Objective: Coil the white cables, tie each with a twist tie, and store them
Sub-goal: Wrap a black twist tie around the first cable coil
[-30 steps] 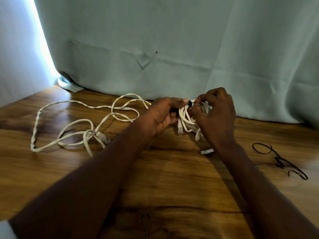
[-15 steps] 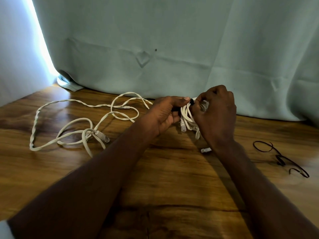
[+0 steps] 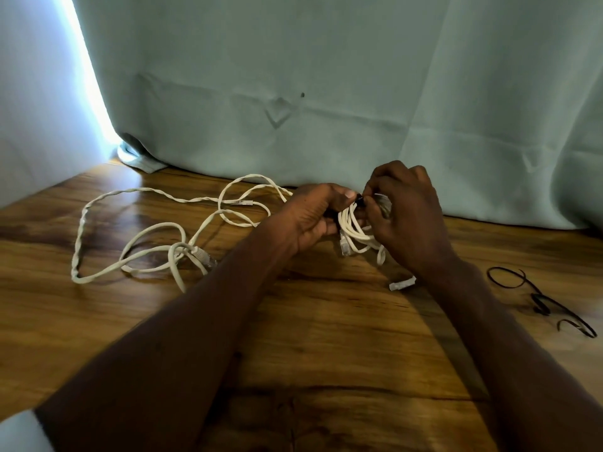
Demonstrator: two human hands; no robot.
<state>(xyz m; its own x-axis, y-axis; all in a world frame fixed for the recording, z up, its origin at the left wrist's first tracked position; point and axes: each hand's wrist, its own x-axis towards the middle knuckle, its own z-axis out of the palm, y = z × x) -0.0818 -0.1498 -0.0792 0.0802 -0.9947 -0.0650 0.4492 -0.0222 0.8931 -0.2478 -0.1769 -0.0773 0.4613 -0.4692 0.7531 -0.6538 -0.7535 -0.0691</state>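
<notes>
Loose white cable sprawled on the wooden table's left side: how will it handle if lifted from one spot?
The loose white cable is probably floppy: it lies in slack, irregular loops. It looks thin, so likely light. Crossed strands near its plug may snag and drag along together.

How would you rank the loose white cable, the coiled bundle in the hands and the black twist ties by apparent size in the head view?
1. loose white cable
2. black twist ties
3. coiled bundle, partly hidden by both hands, so its rank against the ties is unsure.
</notes>
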